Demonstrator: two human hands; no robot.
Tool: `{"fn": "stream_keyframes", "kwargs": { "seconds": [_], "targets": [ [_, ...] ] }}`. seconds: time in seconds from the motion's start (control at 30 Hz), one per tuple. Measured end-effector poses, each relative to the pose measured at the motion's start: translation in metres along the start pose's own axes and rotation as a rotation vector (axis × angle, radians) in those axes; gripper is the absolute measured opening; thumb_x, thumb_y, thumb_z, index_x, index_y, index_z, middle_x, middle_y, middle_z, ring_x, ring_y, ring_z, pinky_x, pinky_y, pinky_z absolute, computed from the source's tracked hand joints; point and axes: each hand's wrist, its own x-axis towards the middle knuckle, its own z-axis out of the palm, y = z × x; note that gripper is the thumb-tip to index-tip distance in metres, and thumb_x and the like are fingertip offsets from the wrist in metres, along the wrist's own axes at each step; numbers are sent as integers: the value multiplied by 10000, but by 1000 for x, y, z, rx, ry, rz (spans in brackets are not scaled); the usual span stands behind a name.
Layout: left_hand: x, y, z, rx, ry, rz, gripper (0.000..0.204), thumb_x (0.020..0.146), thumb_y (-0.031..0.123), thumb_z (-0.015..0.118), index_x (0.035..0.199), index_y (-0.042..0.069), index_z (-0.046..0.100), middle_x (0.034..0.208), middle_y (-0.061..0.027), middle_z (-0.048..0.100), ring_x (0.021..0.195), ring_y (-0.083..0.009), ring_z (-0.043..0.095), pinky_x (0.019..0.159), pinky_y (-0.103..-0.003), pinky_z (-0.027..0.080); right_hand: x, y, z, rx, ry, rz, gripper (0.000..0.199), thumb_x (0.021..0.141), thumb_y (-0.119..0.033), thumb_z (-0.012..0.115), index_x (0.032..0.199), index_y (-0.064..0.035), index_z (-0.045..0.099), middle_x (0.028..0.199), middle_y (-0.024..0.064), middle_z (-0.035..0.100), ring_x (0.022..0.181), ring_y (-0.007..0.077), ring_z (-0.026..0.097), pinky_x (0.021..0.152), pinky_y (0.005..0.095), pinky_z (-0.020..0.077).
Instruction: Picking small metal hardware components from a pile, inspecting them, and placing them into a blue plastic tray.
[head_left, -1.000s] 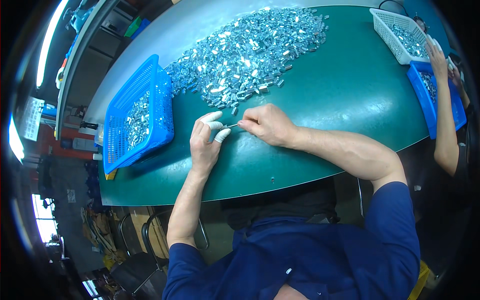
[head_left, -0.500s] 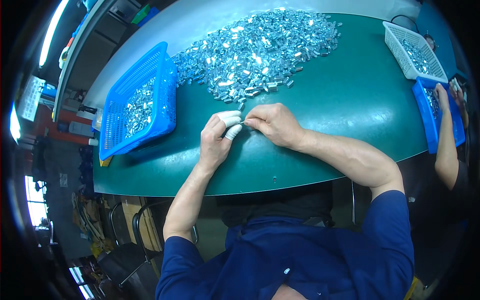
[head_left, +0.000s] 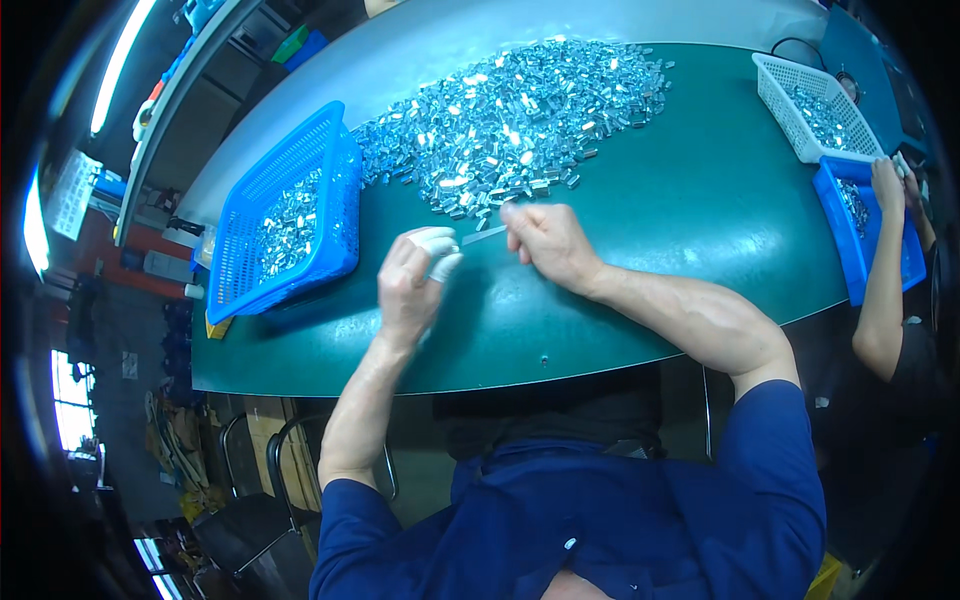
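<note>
Blue basket [head_left: 290, 215], metal parts pile [head_left: 520, 115], hands [head_left: 480, 265]

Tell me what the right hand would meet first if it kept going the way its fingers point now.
The right hand points up and away, toward the pile of small shiny metal parts on the green table. The nearest loose pieces at the pile's edge lie just beyond its fingertips, so it would likely meet those first.

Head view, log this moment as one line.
left hand: white finger cots, raised, nothing seen held | right hand: pinching thin metal strip | metal parts pile ahead | blue basket left
</note>
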Motion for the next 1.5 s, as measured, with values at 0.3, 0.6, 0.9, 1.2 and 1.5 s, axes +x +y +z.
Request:
{"fn": "stream_keyframes", "kwargs": {
  "seconds": [0.3, 0.6, 0.9, 1.2, 1.5],
  "targets": [
    [27, -62, -146, 836, 368, -117, 258, 948, 121, 752, 1187, 25, 734, 1223, -153, 723, 1134, -316, 659, 1024, -435, 492, 13, 3, -7, 106, 193, 4, 546, 1086, -438, 547, 750, -26, 672, 623, 25, 621, 583, 82, 553, 551, 277, 432],
    [37, -22, 16, 330, -311, 216, 370, 878, -8, 694, 1218, 127, 751, 1379, -135, 643, 1321, -365, 582, 1065, -455, 509, 11, 4, -7, 112, 175, 17, 533, 1079, -422, 559, 756, -19, 692, 616, 43, 639, 572, 108, 581, 553, 298, 455],
    [25, -35, 19, 204, -231, 134, 243, 764, 90, 857, 963, 58, 721, 1303, -116, 686, 1290, -355, 608, 1017, -442, 532, 11, 7, -7, 46, 77, -9, 493, 1068, -402, 589, 774, -23, 702, 635, 36, 657, 570, 93, 580, 530, 292, 447],
    [21, -19, 12, 135, -178, 111, 219, 789, 91, 846, 949, 41, 705, 1270, -115, 699, 1221, -350, 646, 973, -442, 557, 6, 11, 3, -215, -5, -187, 341, 1000, -306, 673, 828, -16, 725, 646, 104, 660, 570, 215, 615, 567, 383, 471],
    [33, -4, 25, 125, -204, 239, 182, 802, 38, 805, 938, 10, 686, 1165, -121, 720, 1165, -349, 676, 941, -439, 570, 0, 6, 3, -483, 25, -315, 382, 1011, -333, 629, 783, -34, 698, 705, 193, 659, 688, 412, 651, 654, 513, 495]
  ]
}}
